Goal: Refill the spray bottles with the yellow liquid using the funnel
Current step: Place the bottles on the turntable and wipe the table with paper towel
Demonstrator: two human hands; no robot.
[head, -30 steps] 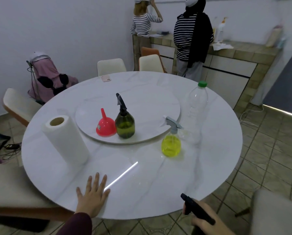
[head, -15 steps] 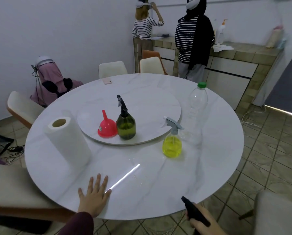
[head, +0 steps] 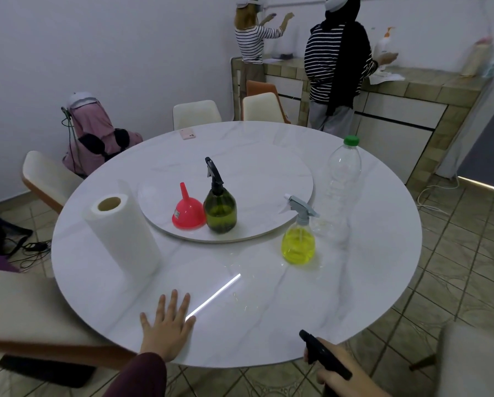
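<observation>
A red funnel (head: 188,212) stands mouth-down on the round turntable (head: 268,179), touching a dark green spray bottle (head: 220,204) with a black trigger head. A clear spray bottle (head: 298,239) with a grey head holds yellow liquid and stands on the white marble table (head: 354,282), right of the turntable. An empty clear plastic bottle (head: 341,181) with a green cap stands behind it. My left hand (head: 165,329) lies flat with fingers spread on the table's near edge. My right hand (head: 340,371) is below the table edge, shut on a black spray head (head: 323,355).
A paper towel roll (head: 122,233) stands upright at the table's left. A pink phone (head: 187,134) lies at the far edge. Cream chairs (head: 50,179) ring the table. Two people in striped tops (head: 334,61) stand at a tiled counter (head: 412,90) behind.
The view has shifted slightly down and back, so the table sits lower in frame. Both hands have stayed where they were. The people at the counter have moved their arms.
</observation>
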